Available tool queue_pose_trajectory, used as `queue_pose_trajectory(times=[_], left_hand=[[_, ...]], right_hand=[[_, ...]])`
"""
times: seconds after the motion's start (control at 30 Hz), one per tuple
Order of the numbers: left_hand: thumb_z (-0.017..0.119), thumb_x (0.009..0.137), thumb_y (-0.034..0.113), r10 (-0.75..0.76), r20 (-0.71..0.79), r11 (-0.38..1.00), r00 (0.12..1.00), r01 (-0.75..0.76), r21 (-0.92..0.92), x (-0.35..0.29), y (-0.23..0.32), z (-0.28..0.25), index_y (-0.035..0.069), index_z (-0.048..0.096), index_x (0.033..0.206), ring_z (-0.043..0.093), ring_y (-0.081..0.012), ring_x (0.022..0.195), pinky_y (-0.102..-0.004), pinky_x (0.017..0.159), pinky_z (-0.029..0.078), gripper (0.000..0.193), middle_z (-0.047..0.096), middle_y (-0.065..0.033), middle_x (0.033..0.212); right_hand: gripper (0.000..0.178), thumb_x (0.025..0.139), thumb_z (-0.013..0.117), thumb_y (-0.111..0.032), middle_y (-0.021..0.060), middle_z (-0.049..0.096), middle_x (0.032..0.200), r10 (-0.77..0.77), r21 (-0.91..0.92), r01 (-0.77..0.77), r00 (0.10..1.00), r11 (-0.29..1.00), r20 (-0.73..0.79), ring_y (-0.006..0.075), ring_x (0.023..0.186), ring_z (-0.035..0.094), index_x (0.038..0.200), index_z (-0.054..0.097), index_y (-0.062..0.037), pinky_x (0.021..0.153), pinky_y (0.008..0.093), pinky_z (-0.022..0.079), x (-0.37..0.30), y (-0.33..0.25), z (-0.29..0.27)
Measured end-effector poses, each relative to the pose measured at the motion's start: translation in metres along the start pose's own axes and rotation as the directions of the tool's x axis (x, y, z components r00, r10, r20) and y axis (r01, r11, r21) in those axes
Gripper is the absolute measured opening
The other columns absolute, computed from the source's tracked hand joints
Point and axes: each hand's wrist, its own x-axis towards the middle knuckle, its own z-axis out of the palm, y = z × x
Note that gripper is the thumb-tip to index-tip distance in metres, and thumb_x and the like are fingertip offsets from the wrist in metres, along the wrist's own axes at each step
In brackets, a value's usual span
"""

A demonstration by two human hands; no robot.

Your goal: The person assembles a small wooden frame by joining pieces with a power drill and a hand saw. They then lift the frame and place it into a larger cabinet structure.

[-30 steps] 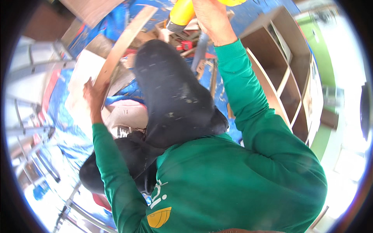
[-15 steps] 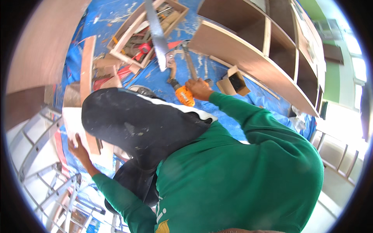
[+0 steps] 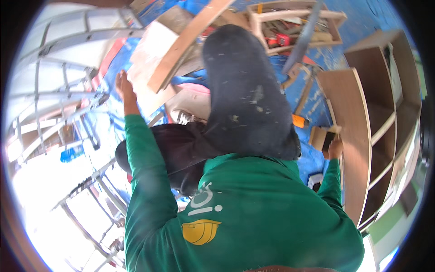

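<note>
My left hand (image 3: 126, 90) is raised with its fingers stretched out and nothing in it, beside a pale board (image 3: 156, 43). A wooden plank (image 3: 190, 43) lies across that board. At the right, my right hand (image 3: 335, 148) is at the open mouth of a small cardboard box (image 3: 318, 136) with dark contents. Its fingers look curled, but what they hold is hidden. Left of the box, part of an orange power drill (image 3: 299, 121) shows past my knee. A hammer (image 3: 304, 96) lies beyond it, next to a handsaw (image 3: 304, 38) that leans on the wooden toolbox.
The wooden toolbox (image 3: 337, 34) holds several tools, among them a red tape measure (image 3: 283, 40). A wooden cabinet (image 3: 349, 122) with open compartments stands at the right on a blue tarp (image 3: 317, 106). Metal ladders or scaffolding (image 3: 63, 95) fill the left side.
My right hand has left the drill and moved right to the cardboard box. My left hand has lifted away from the pale board's edge. My view has turned leftward.
</note>
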Motion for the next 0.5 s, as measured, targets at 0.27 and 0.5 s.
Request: queue_pose_trajectory(times=[0.27, 0.5], left_hand=[[0.077, 0.098, 0.044, -0.392, -0.073, 0.917, 0.917, 0.396, 0.046, -0.016, -0.032, -0.083, 0.003, 0.069, 0.118, 0.062, -0.0224, 0.091, -0.0352, 0.066, 0.051, 0.047, 0.065, -0.0085, 0.101], [0.083, 0.089, 0.058, -0.36, 0.224, 0.932, 0.906, 0.357, 0.055, -0.087, -0.026, -0.041, 0.006, 0.045, 0.16, 0.057, -0.0474, 0.134, -0.0596, 0.111, 0.05, 0.096, 0.043, -0.0272, 0.16]], right_hand=[[0.031, 0.097, 0.065, -0.022, 0.0283, 0.075, 0.117, 0.262, 0.18, -0.333, 0.907, 0.926, 0.329, 0.0472, 0.109, 0.072, 0.118, 0.073, -0.0013, 0.095, 0.0561, 0.058, 0.037, -0.075, -0.015], [0.037, 0.101, 0.061, -0.029, 0.0275, 0.075, 0.121, 0.256, 0.216, -0.354, 0.889, 0.91, 0.381, 0.0466, 0.119, 0.07, 0.122, 0.075, -0.0034, 0.102, 0.0547, 0.057, 0.051, -0.049, 0.0]])
